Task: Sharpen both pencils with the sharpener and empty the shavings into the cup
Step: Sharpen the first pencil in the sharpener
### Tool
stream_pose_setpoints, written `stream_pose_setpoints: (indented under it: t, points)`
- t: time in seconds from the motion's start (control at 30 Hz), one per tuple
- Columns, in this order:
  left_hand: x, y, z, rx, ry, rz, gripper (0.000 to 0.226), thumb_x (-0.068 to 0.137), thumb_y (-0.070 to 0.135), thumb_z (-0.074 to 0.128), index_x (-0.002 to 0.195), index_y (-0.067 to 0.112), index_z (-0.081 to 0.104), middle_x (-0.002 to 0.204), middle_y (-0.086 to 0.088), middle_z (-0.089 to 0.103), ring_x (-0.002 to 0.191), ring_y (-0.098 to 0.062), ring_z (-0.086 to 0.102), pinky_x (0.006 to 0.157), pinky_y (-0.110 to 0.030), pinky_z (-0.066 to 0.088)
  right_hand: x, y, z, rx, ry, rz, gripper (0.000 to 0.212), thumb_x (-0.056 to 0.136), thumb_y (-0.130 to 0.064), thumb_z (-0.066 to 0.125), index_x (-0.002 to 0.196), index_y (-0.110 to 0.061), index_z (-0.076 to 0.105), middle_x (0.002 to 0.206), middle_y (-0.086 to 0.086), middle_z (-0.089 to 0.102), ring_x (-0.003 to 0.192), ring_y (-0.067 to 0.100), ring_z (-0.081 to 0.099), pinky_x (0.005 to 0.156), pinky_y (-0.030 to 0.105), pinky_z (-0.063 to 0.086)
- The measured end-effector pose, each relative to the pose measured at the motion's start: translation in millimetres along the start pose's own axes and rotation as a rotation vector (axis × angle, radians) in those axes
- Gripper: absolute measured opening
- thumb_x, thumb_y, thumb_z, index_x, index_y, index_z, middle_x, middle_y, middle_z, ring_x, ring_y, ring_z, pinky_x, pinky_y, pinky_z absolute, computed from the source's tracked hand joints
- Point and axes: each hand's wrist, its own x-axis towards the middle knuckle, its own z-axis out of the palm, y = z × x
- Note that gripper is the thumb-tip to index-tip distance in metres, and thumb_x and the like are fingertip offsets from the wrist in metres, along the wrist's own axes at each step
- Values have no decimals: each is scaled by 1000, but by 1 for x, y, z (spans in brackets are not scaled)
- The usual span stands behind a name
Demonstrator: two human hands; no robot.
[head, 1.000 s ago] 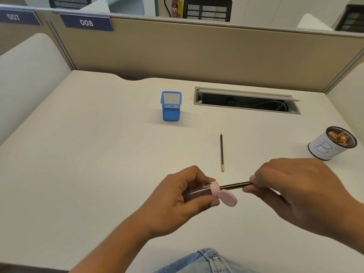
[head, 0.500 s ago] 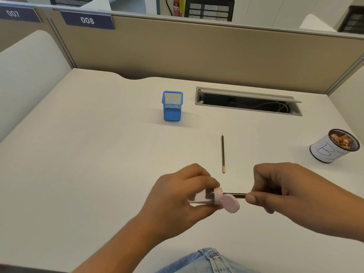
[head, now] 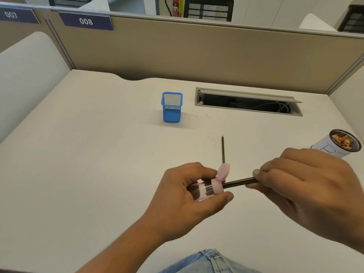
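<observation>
At the near edge a strip of blue jeans (head: 208,261) shows below the white table (head: 88,154). Just beyond it the two hands come together above the table. The left hand (head: 189,196) is curled round the sharpener (head: 208,189) — a clear little barrel with a pink cap — with the thumb underneath and the fingers over the top. The cap's pink lid (head: 223,171) stands flipped up on the far side. The right hand (head: 307,190) pinches a dark pencil (head: 240,182) between thumb and fingertips. The pencil's tip sits in the hole of the pink cap, and its shaft slants up to the right.

Farther back a second pencil (head: 223,149) lies flat on the table, pointing away, its near end hidden behind the lid. At the far right a white cup (head: 342,143) holds brown shavings — its lower left is covered by the right hand. Farther still a blue mesh holder (head: 171,107) stands left of an open cable slot (head: 248,102) in the table. A beige partition (head: 216,52) closes the far side.
</observation>
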Motion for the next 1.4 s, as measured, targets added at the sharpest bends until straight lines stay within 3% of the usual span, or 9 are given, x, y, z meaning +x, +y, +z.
stream_pose_setpoints:
  t: [0.2,0.4,0.6,0.8,0.9,1.0,1.13,1.27,1.4]
  points:
    - [-2,-6,1,211,13,195,18,75,26,83,87,19,72,73,17,55,58,-4,45,55,-6,30,4,-7,-4,452,-380,524,31,84,-61,57,71,-33,53,66,-18,69,50,10,54,44,28,44]
    - [-1,-7,4,343,-39,319,18,77,24,82,87,15,70,76,21,44,60,10,39,59,-3,25,15,1,-4,956,-758,931,34,80,-40,75,59,-21,56,48,-5,51,50,16,37,52,30,29]
    - [6,1,-7,169,-58,98,20,70,25,87,81,25,70,65,20,55,55,1,50,53,-4,32,7,1,-10,622,-430,573,17,77,-42,74,86,-43,60,77,-19,69,64,5,60,52,13,43]
    - [2,10,-6,-80,-61,-120,17,70,23,86,79,20,72,64,15,63,48,0,48,52,-11,39,2,8,-8,35,-48,-27,27,91,-28,66,73,-7,71,66,6,68,50,32,57,42,38,47]
    - [1,8,-5,52,-11,8,19,71,25,86,80,20,71,69,8,64,51,-4,44,52,-9,35,1,1,-9,126,-114,53,28,93,-36,59,72,-18,65,58,-4,60,45,24,52,37,31,41]
    - [2,2,-6,189,-6,159,20,73,25,85,82,21,68,69,19,52,53,-2,41,55,-5,29,5,-6,-9,394,-309,464,32,88,-58,52,66,-35,48,56,-9,62,45,14,47,41,30,43]
    - [3,0,-2,277,-41,261,22,75,24,83,86,17,66,74,25,43,57,7,41,58,-2,25,22,4,-13,847,-689,885,33,75,-46,74,58,-24,56,48,-1,55,43,11,34,44,26,31]
    - [5,1,-3,207,-19,170,22,72,24,85,82,22,65,66,26,47,55,5,46,54,-2,29,28,5,-18,734,-646,775,22,74,-50,74,71,-33,60,53,-9,59,43,8,45,43,18,35]
    - [5,5,-9,22,-22,-75,19,72,23,85,75,20,66,65,22,61,49,1,49,51,-6,36,26,6,-18,311,-340,300,13,84,-46,67,87,-42,55,64,-22,60,61,8,59,46,19,46]
